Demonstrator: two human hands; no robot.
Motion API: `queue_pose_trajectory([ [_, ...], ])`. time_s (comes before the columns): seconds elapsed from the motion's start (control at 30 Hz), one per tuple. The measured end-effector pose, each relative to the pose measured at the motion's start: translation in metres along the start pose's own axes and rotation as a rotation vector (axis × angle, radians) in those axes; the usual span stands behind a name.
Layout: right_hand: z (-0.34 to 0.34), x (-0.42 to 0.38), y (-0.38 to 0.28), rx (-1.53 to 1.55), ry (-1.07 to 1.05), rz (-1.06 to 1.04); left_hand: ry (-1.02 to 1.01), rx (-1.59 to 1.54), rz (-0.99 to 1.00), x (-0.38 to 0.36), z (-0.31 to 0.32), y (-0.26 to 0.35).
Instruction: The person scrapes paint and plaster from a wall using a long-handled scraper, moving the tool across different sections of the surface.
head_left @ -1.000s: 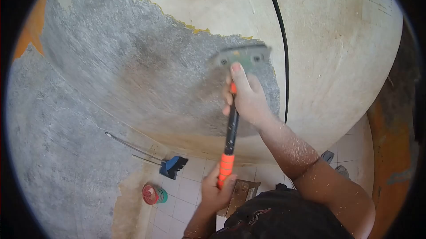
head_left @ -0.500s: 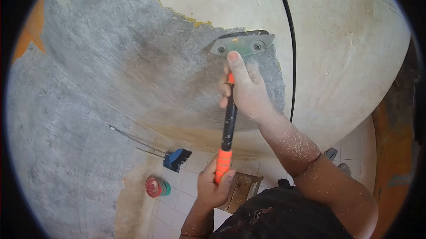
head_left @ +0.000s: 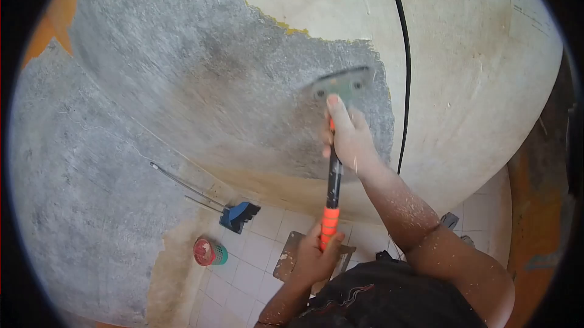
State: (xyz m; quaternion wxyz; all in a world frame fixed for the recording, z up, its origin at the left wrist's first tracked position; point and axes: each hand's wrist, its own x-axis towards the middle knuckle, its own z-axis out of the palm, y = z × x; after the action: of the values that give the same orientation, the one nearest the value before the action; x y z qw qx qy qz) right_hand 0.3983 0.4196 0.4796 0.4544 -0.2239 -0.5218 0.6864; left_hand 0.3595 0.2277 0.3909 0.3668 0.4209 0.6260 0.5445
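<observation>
Both of my hands hold a long-handled scraper point(head_left: 334, 188) with a black shaft and orange grips. My left hand point(head_left: 317, 259) is wrapped round the lower orange grip. Higher up, my right hand point(head_left: 353, 139) grips the handle just below the head, its thumb laid up toward the wide blade point(head_left: 345, 81). Slightly blurred, the blade is over the grey stripped patch point(head_left: 255, 84) of the wall, below its ragged yellow edge. Pale dust and flakes cover my right hand and forearm.
A black cable point(head_left: 406, 54) hangs down the cream wall point(head_left: 468, 84) right of the blade. Below are a blue dustpan point(head_left: 239, 216), a red and green basket point(head_left: 210, 251) and a small wooden stool point(head_left: 287, 256) on the tiled floor point(head_left: 248, 278).
The scraper blade has come down from the patch's upper edge, and both hands have shifted slightly right with it. The view has tilted a little, showing the cable's upper end.
</observation>
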Motion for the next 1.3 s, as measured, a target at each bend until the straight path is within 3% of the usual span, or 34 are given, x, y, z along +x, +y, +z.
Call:
queue_pose_trajectory([
  [0.03,-0.001,0.003,-0.004,-0.002,-0.001,-0.014,-0.038,-0.132,-0.062,0.003,0.003,-0.007],
  [0.1,-0.002,0.006,-0.011,-0.065,-0.083,-0.065,-0.036,-0.071,-0.054,0.010,-0.003,-0.003],
  [0.17,0.013,0.014,-0.030,-0.024,-0.062,-0.099,-0.036,0.152,0.166,0.019,-0.016,0.028],
  [0.2,0.020,0.017,-0.038,0.024,-0.037,-0.157,-0.026,0.040,0.050,0.014,-0.020,0.052],
  [0.3,0.020,0.014,-0.023,0.031,0.021,-0.144,-0.050,0.006,0.058,0.011,-0.027,0.027],
  [0.37,0.009,0.004,0.005,-0.021,0.023,-0.091,-0.046,0.101,0.167,0.004,-0.009,0.005],
  [0.43,0.005,0.004,0.001,-0.071,0.028,-0.048,-0.072,-0.184,-0.138,0.002,0.003,0.005],
  [0.5,0.002,0.009,-0.012,-0.105,-0.098,-0.124,-0.076,-0.142,-0.145,0.011,0.000,0.017],
  [0.6,0.024,0.021,-0.039,-0.058,-0.026,-0.136,-0.079,-0.005,0.068,0.022,-0.016,0.048],
  [0.7,0.025,0.015,-0.029,0.049,-0.020,-0.214,-0.065,-0.079,-0.002,0.018,-0.022,0.037],
  [0.73,0.021,0.008,-0.021,-0.024,0.004,-0.132,-0.081,-0.020,0.133,0.018,-0.016,0.018],
  [0.77,0.016,0.002,-0.009,-0.096,0.031,-0.046,-0.082,-0.023,0.134,0.011,-0.010,0.002],
  [0.83,0.010,0.006,0.001,-0.123,-0.018,-0.035,-0.128,-0.152,-0.122,0.008,0.001,0.003],
  [0.9,0.006,0.008,-0.003,-0.138,-0.091,-0.088,-0.118,-0.088,-0.128,0.016,-0.001,0.019],
  [1.03,0.026,0.019,-0.038,-0.026,-0.027,-0.130,-0.060,0.008,-0.034,0.024,-0.026,0.045],
  [1.17,0.013,0.005,0.003,-0.037,-0.003,-0.099,-0.086,-0.097,-0.058,0.013,-0.016,0.004],
  [1.2,0.013,0.000,0.004,-0.049,0.023,-0.048,-0.065,-0.058,-0.219,0.007,-0.009,0.013],
  [1.3,0.009,0.006,-0.011,-0.174,-0.052,-0.117,-0.064,-0.042,-0.113,0.019,-0.012,0.015],
])
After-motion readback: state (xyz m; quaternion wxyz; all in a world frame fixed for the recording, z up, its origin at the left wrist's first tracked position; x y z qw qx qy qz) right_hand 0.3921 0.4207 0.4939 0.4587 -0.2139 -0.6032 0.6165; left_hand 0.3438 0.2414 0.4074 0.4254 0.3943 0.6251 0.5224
